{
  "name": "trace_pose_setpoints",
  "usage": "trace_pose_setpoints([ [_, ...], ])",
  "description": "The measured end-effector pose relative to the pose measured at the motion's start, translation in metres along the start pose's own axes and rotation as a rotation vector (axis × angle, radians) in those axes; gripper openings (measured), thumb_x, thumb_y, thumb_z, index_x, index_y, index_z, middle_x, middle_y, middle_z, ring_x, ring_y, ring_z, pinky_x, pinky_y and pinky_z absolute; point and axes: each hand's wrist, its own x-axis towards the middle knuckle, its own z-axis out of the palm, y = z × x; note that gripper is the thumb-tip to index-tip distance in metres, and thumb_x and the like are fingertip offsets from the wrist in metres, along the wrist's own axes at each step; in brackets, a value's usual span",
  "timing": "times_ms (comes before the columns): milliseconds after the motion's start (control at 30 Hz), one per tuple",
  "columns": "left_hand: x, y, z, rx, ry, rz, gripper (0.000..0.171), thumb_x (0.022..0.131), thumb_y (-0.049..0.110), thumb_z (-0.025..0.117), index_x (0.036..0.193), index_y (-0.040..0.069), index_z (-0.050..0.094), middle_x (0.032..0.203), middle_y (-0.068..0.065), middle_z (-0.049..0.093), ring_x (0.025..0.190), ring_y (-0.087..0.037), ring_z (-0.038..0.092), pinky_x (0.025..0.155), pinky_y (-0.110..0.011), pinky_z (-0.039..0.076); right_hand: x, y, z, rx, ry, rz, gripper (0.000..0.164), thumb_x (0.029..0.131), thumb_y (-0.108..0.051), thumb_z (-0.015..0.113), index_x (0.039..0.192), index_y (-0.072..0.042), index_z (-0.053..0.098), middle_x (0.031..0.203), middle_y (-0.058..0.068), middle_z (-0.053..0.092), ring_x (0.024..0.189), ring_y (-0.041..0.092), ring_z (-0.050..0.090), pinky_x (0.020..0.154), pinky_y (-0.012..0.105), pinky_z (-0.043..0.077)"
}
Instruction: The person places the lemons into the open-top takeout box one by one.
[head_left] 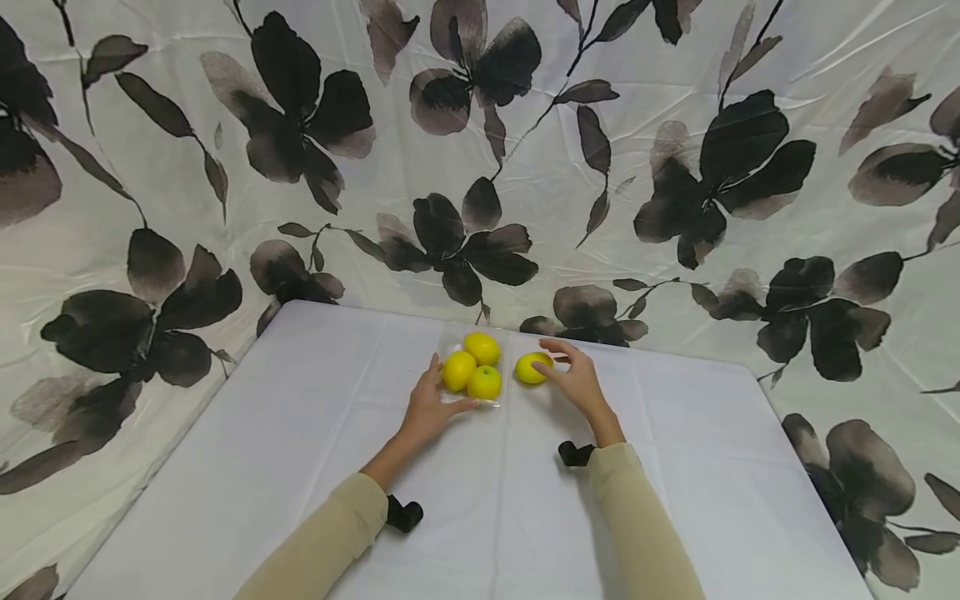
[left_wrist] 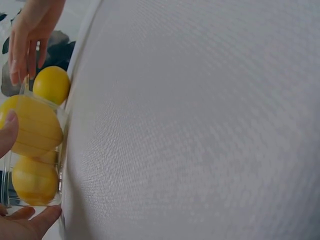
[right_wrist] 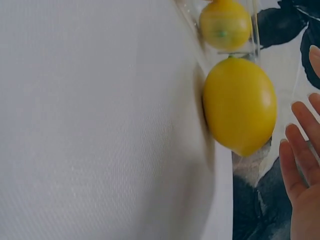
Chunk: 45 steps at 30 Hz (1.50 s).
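Observation:
A clear plastic box (head_left: 491, 404) on the white table holds three yellow lemons (head_left: 459, 370). My left hand (head_left: 430, 410) grips the box at its near left corner, fingers along the left side and thumb at the front. One more lemon (head_left: 532, 368) lies on the table just right of the box. Over that lemon hovers my right hand (head_left: 583, 387), its fingers spread and loosely bent. In the right wrist view a gap shows between the fingertips (right_wrist: 283, 142) and the loose lemon (right_wrist: 240, 106).
The white-covered table (head_left: 300, 400) ends a little beyond the box. A floral cloth (head_left: 480, 150) hangs behind it and at the sides. Black wrist-worn devices (head_left: 405, 514) stick out from both beige sleeves (head_left: 637, 508).

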Motion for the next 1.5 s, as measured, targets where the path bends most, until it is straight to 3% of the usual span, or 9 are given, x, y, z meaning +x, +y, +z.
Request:
trace_pose_setpoints([
  [267,0.002,-0.002,0.000,-0.002,0.008,-0.008,0.113,0.077,0.029,0.086,0.157,0.000,0.011,0.157,-0.023,0.032,0.146,-0.039,0.029,0.120,-0.053,0.026,0.010,0.010,0.000,0.064,-0.035,0.055,0.053,0.088,-0.021,0.076,0.134,0.000,0.058,0.138,0.015,0.059,0.129,0.034,0.051,0.111,0.048,0.041],
  [467,0.002,-0.001,0.002,0.006,0.011,0.001,0.114,0.076,0.030,0.086,0.157,-0.001,0.012,0.155,-0.023,0.034,0.144,-0.040,0.032,0.119,-0.053,0.028,0.016,0.013,0.003,-0.035,-0.130,0.106,0.053,0.085,-0.025,0.078,0.134,-0.013,0.060,0.142,0.010,0.056,0.133,0.032,0.048,0.114,0.048,0.038],
  [600,0.001,0.000,0.002,0.001,0.013,0.005,0.115,0.076,0.030,0.086,0.157,-0.001,0.011,0.155,-0.023,0.034,0.144,-0.040,0.032,0.119,-0.052,0.028,0.016,0.010,0.005,-0.085,-0.218,0.100,0.054,0.084,-0.023,0.080,0.133,-0.012,0.061,0.141,0.010,0.057,0.132,0.031,0.048,0.114,0.050,0.036],
  [733,0.001,0.001,0.002,-0.006,0.015,0.007,0.115,0.076,0.029,0.087,0.157,-0.001,0.011,0.156,-0.023,0.034,0.144,-0.040,0.033,0.119,-0.052,0.029,0.017,0.009,0.007,-0.122,-0.245,0.078,0.055,0.082,-0.018,0.082,0.132,-0.011,0.062,0.140,0.010,0.058,0.130,0.030,0.049,0.112,0.049,0.039],
  [1067,0.000,-0.002,0.002,-0.002,0.013,0.011,0.115,0.076,0.030,0.086,0.157,-0.001,0.011,0.156,-0.024,0.034,0.144,-0.040,0.033,0.118,-0.053,0.029,0.013,0.000,0.008,-0.176,-0.205,0.033,0.057,0.079,-0.021,0.084,0.130,-0.009,0.063,0.134,0.012,0.061,0.123,0.030,0.055,0.104,0.048,0.048],
  [1300,0.001,-0.003,0.001,-0.013,0.011,0.016,0.115,0.076,0.031,0.086,0.157,-0.001,0.010,0.156,-0.023,0.033,0.144,-0.040,0.033,0.118,-0.052,0.029,0.011,-0.009,0.008,-0.068,-0.128,0.062,0.060,0.082,-0.022,0.081,0.135,-0.005,0.059,0.133,0.012,0.061,0.118,0.031,0.057,0.100,0.046,0.052],
  [1500,0.001,-0.003,0.001,-0.016,0.009,0.020,0.115,0.077,0.031,0.086,0.157,-0.002,0.011,0.156,-0.024,0.034,0.143,-0.041,0.035,0.117,-0.054,0.031,0.010,-0.015,0.010,-0.035,-0.039,0.090,0.055,0.086,-0.025,0.077,0.136,-0.011,0.058,0.131,0.011,0.058,0.116,0.032,0.058,0.096,0.047,0.054],
])
